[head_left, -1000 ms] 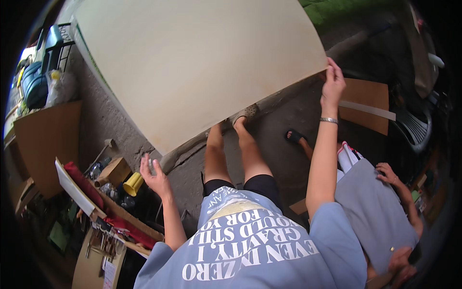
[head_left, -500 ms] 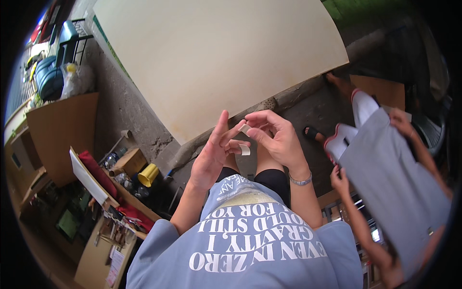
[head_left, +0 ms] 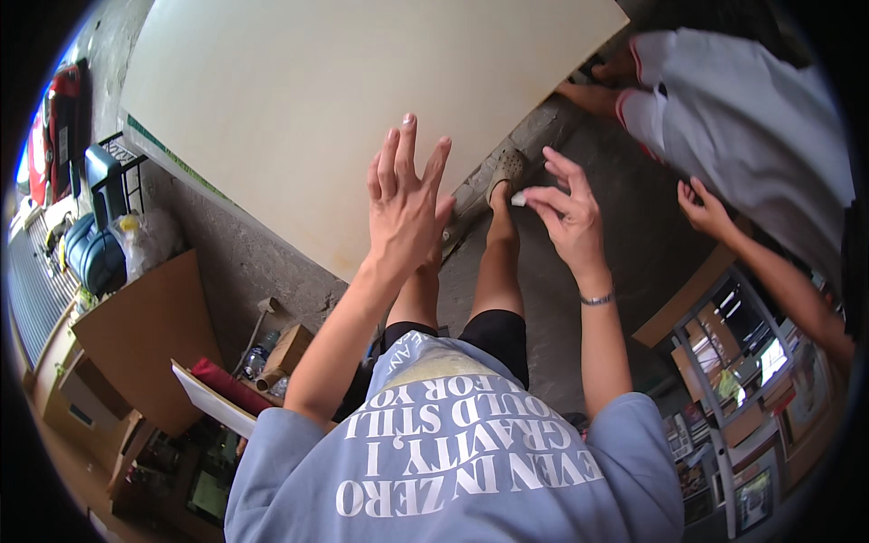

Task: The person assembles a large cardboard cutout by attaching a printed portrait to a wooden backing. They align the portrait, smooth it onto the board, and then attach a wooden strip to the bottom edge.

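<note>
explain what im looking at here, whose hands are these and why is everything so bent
This is one picture from a wide fisheye camera worn on a person's head, looking down, which is why straight edges curve. The blue shirt at the bottom is the wearer's own. Their left hand is raised, open, fingers spread, holding nothing. Their right hand pinches a small white piece at the fingertips; what it is, I cannot tell. Below them a large pale board lies on the concrete ground, beside the wearer's legs. At right, a second person in a light shirt reaches in with one hand. Boxes and clutter sit at left.
</note>
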Demonstrator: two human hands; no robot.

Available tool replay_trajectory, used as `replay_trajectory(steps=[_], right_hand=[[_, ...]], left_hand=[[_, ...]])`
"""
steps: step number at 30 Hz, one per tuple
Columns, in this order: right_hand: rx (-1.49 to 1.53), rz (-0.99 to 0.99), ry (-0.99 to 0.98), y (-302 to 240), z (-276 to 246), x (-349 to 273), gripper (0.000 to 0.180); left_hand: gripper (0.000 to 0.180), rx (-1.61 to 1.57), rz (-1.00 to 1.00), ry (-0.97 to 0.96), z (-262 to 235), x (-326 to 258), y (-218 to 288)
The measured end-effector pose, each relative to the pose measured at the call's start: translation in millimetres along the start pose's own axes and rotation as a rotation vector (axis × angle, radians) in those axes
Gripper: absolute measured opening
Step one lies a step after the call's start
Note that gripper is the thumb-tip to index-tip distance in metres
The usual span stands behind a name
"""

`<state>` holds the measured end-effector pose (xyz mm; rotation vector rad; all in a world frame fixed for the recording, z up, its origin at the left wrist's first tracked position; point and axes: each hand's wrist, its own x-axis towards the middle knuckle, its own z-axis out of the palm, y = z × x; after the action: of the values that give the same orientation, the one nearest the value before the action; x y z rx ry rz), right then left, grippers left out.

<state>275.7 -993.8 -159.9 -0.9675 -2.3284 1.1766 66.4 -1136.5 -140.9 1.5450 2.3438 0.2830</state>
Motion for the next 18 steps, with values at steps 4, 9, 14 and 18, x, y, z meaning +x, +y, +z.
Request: replay_trajectory(steps=[4,9,14,18], right_hand=[[-0.256,-0.206,0.046,17.7,21.5,-4.2,0.037],[-0.44,-0.376,0.075,33.2,40.9,-13.6,0.061],[-0.553,-0.393,0.039,41.5,50.0,-16.5,0.072],[-0.618,-0.433,0.053,39.8,58.2,-14.0,0.074]], left_hand=[[0.087,0.05,0.1,-0.005,7.2,6.7,-6.7],[0.083,0.029,0.163,0.009,-1.7,8.5,-0.5],[0.073,0.003,0.207,0.055,-18.0,6.9,-2.1],[0.063,0.027,0.211,0.011,-20.0,5.3,-4.7]])
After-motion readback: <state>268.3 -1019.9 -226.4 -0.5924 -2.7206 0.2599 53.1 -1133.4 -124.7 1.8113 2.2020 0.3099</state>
